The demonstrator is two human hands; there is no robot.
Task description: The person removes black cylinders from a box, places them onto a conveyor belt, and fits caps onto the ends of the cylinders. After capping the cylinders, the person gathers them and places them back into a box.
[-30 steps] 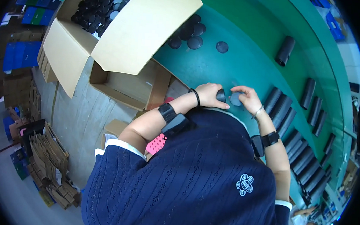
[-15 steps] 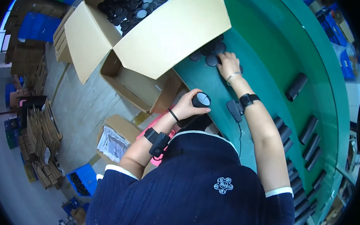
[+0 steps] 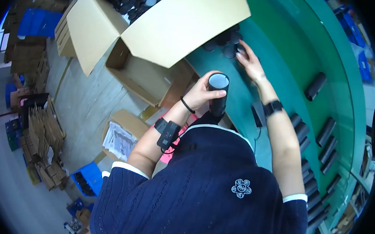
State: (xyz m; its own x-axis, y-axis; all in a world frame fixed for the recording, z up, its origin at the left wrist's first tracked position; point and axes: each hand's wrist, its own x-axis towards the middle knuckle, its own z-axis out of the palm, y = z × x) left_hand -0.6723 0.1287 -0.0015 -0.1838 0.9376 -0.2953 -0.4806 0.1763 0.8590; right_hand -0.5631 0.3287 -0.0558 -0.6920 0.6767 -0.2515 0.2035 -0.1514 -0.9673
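Observation:
My left hand (image 3: 202,93) is wrapped round a black cardboard tube (image 3: 218,105). The tube stands nearly upright, and its open end shows a pale inside. Farther off to the right, my right hand (image 3: 252,66) is closed, with a dark round cap (image 3: 240,48) between thumb and fingers, partly hidden. Beside its fingertips several black round caps (image 3: 229,51) lie on the green table (image 3: 240,94), some of them under the flap of a cardboard box.
The large open cardboard box (image 3: 184,26) holds many black caps (image 3: 136,0). Below it stands another open carton (image 3: 134,77). Several black tubes (image 3: 326,132) lie on the green surface at the right. A small black device (image 3: 258,114) with a cable rests by my right forearm.
My left hand has tipped the tube more upright and raised it, showing its length. My right hand has drawn slightly right from the loose caps with a cap in its fingers.

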